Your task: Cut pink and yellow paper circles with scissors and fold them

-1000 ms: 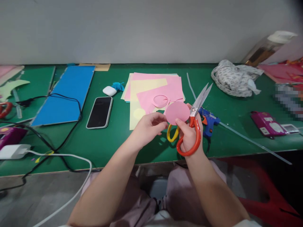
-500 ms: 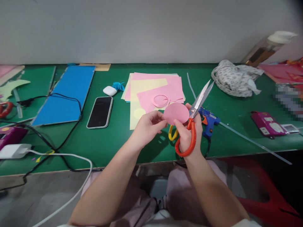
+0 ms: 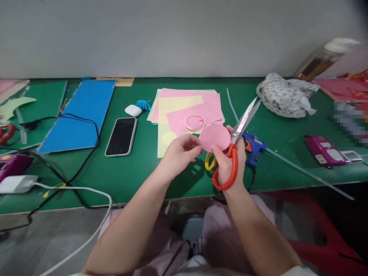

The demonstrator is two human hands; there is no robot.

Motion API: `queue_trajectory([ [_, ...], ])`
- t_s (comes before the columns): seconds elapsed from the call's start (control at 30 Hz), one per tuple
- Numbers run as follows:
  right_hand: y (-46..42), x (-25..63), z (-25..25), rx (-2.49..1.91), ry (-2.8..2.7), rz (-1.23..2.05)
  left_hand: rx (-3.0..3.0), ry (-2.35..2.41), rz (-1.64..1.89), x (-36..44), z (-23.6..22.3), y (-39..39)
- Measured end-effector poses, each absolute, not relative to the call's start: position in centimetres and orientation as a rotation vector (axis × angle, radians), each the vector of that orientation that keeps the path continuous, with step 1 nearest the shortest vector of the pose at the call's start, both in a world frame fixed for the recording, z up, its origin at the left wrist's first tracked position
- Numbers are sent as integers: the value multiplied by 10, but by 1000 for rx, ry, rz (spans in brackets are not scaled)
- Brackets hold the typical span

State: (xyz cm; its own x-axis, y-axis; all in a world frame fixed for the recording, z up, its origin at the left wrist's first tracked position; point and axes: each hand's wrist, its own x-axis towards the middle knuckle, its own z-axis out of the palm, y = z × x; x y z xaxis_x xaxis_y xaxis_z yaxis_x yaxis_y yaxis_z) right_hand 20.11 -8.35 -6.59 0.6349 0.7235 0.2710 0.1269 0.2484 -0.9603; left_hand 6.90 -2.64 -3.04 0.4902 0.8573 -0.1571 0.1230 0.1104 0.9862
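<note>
A pink paper circle is held up above the table, tilted toward me. My right hand pinches its lower edge with the thumb. That same hand has scissors hooked on it, with one orange and one yellow handle. Their blades point up and away, slightly parted. My left hand has its fingers curled at the circle's left edge; the fingertips are partly hidden there. Behind the circle lies a stack of pink and yellow paper, with a pink cut-out ring on top.
A phone, a white case and a blue board lie left. On the right are a blue glue gun, a clear glue stick, a patterned cloth bundle and a purple box. Cables cross the left side.
The pink circle has shifted very slightly to the right, its left edge a little farther from the left fingers. The scissors and both arms are almost unmoved.
</note>
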Motion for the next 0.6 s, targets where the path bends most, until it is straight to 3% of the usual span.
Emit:
queue_trajectory([
  [0.6, -85, 201, -67, -1300, -881, 439, 1381, 952, 709, 70, -32, -26],
])
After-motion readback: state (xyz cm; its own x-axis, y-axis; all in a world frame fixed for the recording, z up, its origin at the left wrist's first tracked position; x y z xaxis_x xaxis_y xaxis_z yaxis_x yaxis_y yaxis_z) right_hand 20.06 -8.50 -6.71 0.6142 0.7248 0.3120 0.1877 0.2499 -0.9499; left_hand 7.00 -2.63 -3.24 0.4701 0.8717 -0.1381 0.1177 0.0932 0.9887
